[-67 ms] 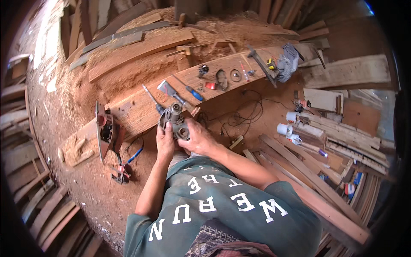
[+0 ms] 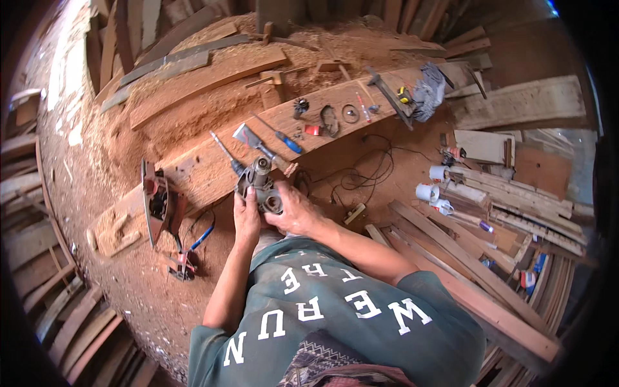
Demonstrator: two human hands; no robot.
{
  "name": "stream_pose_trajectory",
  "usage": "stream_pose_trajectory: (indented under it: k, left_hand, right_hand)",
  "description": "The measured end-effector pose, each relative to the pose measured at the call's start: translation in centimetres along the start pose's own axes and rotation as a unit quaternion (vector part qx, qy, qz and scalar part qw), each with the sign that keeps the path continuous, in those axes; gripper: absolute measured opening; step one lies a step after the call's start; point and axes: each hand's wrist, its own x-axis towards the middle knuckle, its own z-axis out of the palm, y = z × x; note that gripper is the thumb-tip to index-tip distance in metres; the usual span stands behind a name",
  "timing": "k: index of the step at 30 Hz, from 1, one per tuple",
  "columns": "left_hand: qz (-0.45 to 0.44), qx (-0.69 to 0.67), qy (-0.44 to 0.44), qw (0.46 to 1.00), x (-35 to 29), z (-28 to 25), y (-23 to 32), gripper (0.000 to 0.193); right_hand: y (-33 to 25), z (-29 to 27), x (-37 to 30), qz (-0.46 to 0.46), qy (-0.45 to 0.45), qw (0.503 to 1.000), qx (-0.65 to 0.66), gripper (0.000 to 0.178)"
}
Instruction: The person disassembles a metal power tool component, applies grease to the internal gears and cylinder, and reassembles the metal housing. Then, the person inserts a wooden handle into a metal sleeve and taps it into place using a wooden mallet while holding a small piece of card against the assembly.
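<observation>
Both my hands hold a grey metal gear housing [image 2: 260, 177] just in front of the plank's near edge. My left hand [image 2: 246, 218] grips its left side, thumb lying along the front. Around its lower right side wrap the fingers of my right hand [image 2: 298, 210], beside a round opening in the casting. Right behind the housing, on the plank, lie a thin shafted tool [image 2: 223, 149] with a dark handle, a broad chisel [image 2: 247, 137] and a blue-handled screwdriver [image 2: 287, 141]. Farther right are a dark toothed part [image 2: 301, 106], a small red piece [image 2: 312, 130] and a metal ring [image 2: 350, 113].
The thick wooden plank [image 2: 193, 168] crosses diagonally ahead. A red power tool [image 2: 164, 200] leans at its left end. A clamp [image 2: 391, 98], tape measure [image 2: 404, 95] and grey cloth [image 2: 429, 93] are at its right. Black cable [image 2: 380, 169] loops on the ground; boards [image 2: 464, 264] lie to the right.
The whole view has shifted slightly. Both hands keep hold of the gear housing, with no clear change in grip.
</observation>
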Motion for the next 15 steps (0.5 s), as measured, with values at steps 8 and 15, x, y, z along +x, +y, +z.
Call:
stream_pose_trajectory:
  k: [8, 15]
  left_hand:
    - [-0.076, -0.076, -0.023, 0.994, -0.6, 2.1, -0.4, 0.055]
    - [-0.212, -0.228, -0.036, 0.950, 0.2, 2.2, 3.3, 0.040]
  right_hand:
    - [1.9, 1.1, -1.1, 0.039, 0.005, 0.997, 0.068, 0.068]
    - [15.2, -10.2, 3.3, 0.093, 0.108, 0.971, 0.193, 0.058]
